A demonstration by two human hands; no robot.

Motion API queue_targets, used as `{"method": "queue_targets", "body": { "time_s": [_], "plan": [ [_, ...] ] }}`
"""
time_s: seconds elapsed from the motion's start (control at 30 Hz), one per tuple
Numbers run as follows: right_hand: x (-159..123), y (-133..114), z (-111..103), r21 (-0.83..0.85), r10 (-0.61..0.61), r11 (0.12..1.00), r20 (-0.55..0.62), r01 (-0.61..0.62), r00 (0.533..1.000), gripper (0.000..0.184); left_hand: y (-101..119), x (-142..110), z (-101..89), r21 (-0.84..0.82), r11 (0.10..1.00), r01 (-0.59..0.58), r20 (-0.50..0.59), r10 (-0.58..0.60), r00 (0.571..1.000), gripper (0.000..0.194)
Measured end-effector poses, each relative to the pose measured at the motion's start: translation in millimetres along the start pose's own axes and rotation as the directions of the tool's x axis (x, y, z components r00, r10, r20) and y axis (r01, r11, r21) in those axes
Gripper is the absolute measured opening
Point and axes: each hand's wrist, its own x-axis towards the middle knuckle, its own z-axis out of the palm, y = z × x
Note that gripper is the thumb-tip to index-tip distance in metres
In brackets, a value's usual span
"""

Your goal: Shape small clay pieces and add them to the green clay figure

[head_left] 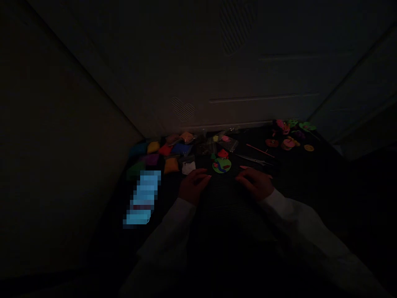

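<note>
The scene is very dim. My left hand (192,186) rests on the dark table with its fingers loosely bent, thumb and fingertips apart and nothing visible between them. On the other side, my right hand (256,183) lies with loosely curved fingers, and I see nothing held in it. Between and just beyond the hands is a round green clay piece (226,167) with blue and red shapes on it; neither hand touches it. A red clay lump (223,154) sits at its far edge. A slim pink tool (245,167) shows partly behind my right hand.
Bags of coloured clay, including an orange one (171,165) and a white one (188,167), lie at the left. A bright, pixelated phone-like screen (144,198) is nearest the left edge. Scissors (256,160), a pink stick (259,150) and small clay figures (288,143) lie right.
</note>
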Motion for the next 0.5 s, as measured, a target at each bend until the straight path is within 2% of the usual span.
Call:
{"method": "queue_targets", "body": {
  "time_s": [0.13, 0.23, 0.5],
  "plan": [
    [2, 10, 15, -0.084, -0.065, 0.993, 0.151, 0.079, 0.986, 0.019, -2, 1, -0.5, -0.008, 1.000, 0.001, 0.004, 0.000, 1.000, 0.036],
    [3, 16, 22, -0.119, -0.095, 0.985, 0.218, 0.123, 0.971, 0.016, -3, 1, -0.4, -0.014, 1.000, -0.002, 0.004, 0.002, 1.000, 0.035],
    [3, 18, 18, -0.085, -0.135, 0.983, 0.261, 0.162, 0.956, 0.026, -1, -1, 3.0, -0.051, 0.999, 0.003, 0.081, 0.001, 0.997, 0.035]
  ]
}}
